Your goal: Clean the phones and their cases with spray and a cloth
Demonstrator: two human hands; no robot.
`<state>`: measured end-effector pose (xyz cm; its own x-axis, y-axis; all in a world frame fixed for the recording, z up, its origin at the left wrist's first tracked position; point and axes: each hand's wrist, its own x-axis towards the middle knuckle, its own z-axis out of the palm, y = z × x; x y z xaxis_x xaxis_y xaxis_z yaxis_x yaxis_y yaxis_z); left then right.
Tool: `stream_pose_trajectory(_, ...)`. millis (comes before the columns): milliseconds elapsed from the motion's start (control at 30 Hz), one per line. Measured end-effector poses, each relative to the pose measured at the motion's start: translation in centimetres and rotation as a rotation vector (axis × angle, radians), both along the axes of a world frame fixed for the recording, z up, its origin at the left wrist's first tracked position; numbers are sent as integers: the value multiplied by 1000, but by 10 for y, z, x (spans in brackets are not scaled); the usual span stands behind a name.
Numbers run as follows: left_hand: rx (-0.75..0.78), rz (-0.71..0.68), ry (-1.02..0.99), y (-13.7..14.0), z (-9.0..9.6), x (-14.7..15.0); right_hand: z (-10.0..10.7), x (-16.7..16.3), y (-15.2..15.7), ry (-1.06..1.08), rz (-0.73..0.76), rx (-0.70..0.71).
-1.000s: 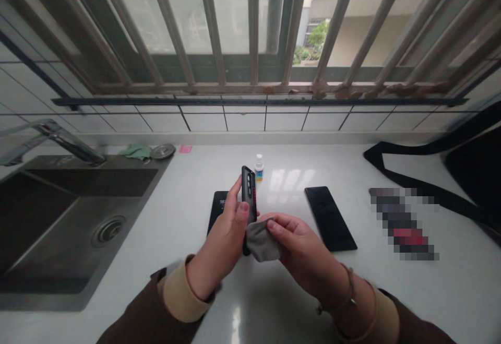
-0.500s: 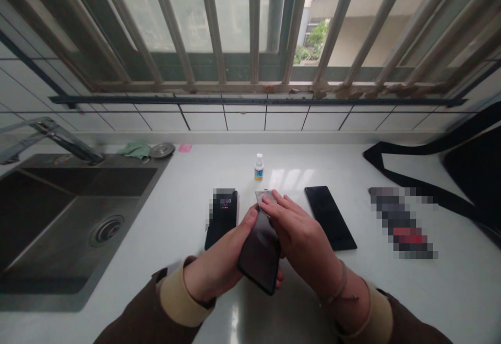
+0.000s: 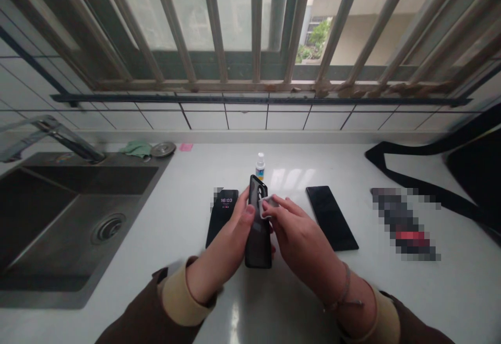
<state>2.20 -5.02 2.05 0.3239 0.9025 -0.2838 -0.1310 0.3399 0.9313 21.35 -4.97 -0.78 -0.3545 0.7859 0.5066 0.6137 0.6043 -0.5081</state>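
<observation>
My left hand [image 3: 234, 226] is wrapped round a dark smartphone [image 3: 258, 239], its thumb along the near edge. The phone is tilted upright above the counter with its back and camera lenses facing me. Between the fingers of my right hand [image 3: 299, 232] is a small greyish cloth [image 3: 268, 206], pressed against the phone's back beside the lenses. A second phone [image 3: 222, 221] with a lit clock lies left of my hands, partly covered by the left one. To the right lies another black phone [image 3: 332, 218]. A small white-capped bottle [image 3: 260, 165] stands behind the held phone.
A dark sink [image 3: 78, 234] with a faucet [image 3: 66, 138] is on the left. Beside it are a green cloth [image 3: 135, 149], a metal drain cover [image 3: 163, 149] and a pink slip [image 3: 186, 147]. A black strap [image 3: 410, 150] and bag [image 3: 477, 161] lie on the right, near a blurred-out item [image 3: 405, 224].
The held phone has turned from its screen side to its camera side and risen more upright. The cloth in my right hand now rests near the lenses.
</observation>
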Motion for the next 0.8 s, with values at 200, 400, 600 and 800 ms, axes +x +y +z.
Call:
stream_pose_trajectory(200, 318, 251, 267, 7, -6, -5, 12, -6, -12, 104, 158, 2)
stream_pose_trajectory(400, 195, 235, 110, 7, -1, -6, 25, -4, -19, 303, 260, -225)
stream_pose_trajectory(600, 168, 204, 121, 7, 3, -5, 28, -3, -21, 522, 306, -436)
stream_pose_trajectory(800, 145, 188, -31, 7, -4, -6, 20, -8, -23, 691, 285, -587)
